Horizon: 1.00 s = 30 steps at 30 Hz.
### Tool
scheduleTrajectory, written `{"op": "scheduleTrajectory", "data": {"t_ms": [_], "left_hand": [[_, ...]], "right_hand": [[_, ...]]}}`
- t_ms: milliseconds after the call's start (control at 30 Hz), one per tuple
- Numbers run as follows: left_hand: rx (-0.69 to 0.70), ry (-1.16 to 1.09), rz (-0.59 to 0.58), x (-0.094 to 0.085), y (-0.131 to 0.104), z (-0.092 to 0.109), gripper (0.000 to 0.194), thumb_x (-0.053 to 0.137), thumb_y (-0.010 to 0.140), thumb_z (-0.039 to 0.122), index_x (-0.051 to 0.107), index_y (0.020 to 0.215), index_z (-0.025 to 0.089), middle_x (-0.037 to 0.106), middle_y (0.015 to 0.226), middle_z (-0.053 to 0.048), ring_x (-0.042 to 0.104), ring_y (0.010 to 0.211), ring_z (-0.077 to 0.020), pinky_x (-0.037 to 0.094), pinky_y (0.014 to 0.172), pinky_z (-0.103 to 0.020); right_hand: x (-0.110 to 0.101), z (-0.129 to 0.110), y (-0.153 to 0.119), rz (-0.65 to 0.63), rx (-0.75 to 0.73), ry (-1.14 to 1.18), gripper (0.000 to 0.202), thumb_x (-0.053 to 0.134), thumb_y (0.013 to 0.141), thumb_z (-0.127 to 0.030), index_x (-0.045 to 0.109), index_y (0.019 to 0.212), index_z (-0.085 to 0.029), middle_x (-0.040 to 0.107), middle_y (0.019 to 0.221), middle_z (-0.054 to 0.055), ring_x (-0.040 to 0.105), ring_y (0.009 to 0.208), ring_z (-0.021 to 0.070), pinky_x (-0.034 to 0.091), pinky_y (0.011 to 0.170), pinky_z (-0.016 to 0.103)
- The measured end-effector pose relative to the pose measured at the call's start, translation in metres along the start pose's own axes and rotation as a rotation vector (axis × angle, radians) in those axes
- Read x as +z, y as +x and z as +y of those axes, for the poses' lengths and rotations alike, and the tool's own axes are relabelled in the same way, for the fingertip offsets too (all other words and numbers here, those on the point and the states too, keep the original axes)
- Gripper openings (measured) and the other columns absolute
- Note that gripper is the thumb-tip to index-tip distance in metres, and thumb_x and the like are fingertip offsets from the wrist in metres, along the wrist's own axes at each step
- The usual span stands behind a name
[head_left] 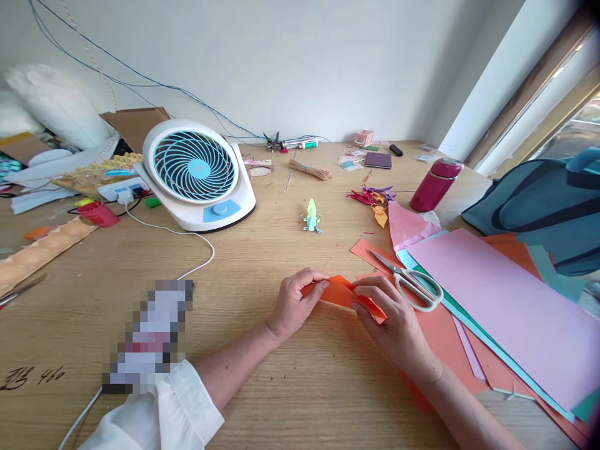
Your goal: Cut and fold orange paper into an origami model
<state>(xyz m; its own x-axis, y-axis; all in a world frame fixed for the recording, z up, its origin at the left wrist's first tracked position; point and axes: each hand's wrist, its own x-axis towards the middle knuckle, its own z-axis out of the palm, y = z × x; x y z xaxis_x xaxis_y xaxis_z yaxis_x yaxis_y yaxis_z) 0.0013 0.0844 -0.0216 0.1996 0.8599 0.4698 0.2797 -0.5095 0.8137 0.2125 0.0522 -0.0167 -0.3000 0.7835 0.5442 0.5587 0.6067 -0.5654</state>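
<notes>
Orange paper (pixel 338 291), over the surface (pixel 244 356) btwn both hands: L hand (pixel 296 303) pinches one end, R hand (pixel 396 315) has the other btwn thumb & fingers. For a neat fold, line up edges, then press crease evenly, thumb outward. Paper's thin, matte, angular; scissors (pixel 399 271) nearby: smooth pale loops, metal blades.

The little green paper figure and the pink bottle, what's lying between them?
Red, purple and yellow strips lie between the figure and the bottle, in the head view.
</notes>
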Motion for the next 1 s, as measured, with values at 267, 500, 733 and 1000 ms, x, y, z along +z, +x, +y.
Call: {"op": "scheduleTrajectory", "data": {"t_ms": [267,500,733,1000], "left_hand": [[0.078,0.06,0.047,-0.002,0.002,0.0,0.015,0.057,0.096,0.026,0.07,0.091,0.019,0.071,0.087,-0.005,0.066,0.084,-0.0172,0.05,0.079,-0.028],[0.054,-0.016,-0.03,-0.007,0.002,0.009,0.024,0.053,0.097,0.033,0.071,0.094,0.018,0.074,0.092,-0.007,0.068,0.089,-0.019,0.051,0.082,-0.03],[0.171,0.091,-0.137,-0.012,0.005,0.005,0.029,0.061,0.092,0.043,0.071,0.107,0.02,0.075,0.103,-0.008,0.069,0.098,-0.0231,0.051,0.091,-0.035],[0.307,0.172,-0.344,-0.011,0.004,-0.004,0.021,0.062,0.089,0.02,0.07,0.108,0.021,0.077,0.105,-0.005,0.073,0.093,-0.0182,0.056,0.087,-0.03]], "right_hand": [[-0.002,-0.001,0.002,-0.038,0.002,-0.034,0.02,0.056,0.096,-0.021,0.065,0.112,-0.026,0.064,0.115,0.009,0.062,0.106,0.0253,0.054,0.087,0.042],[-0.011,-0.001,0.004,-0.149,-0.046,-0.069,0.02,0.057,0.095,-0.022,0.066,0.112,-0.024,0.066,0.116,0.009,0.063,0.104,0.0263,0.054,0.086,0.044],[-0.019,-0.002,0.008,-0.268,-0.104,-0.139,0.024,0.056,0.097,-0.031,0.067,0.116,-0.023,0.068,0.118,0.012,0.064,0.103,0.0274,0.054,0.086,0.045],[-0.016,0.001,0.005,-0.354,-0.157,-0.099,0.022,0.055,0.097,-0.028,0.067,0.114,-0.02,0.069,0.116,0.012,0.064,0.1,0.0245,0.052,0.088,0.043]]}}
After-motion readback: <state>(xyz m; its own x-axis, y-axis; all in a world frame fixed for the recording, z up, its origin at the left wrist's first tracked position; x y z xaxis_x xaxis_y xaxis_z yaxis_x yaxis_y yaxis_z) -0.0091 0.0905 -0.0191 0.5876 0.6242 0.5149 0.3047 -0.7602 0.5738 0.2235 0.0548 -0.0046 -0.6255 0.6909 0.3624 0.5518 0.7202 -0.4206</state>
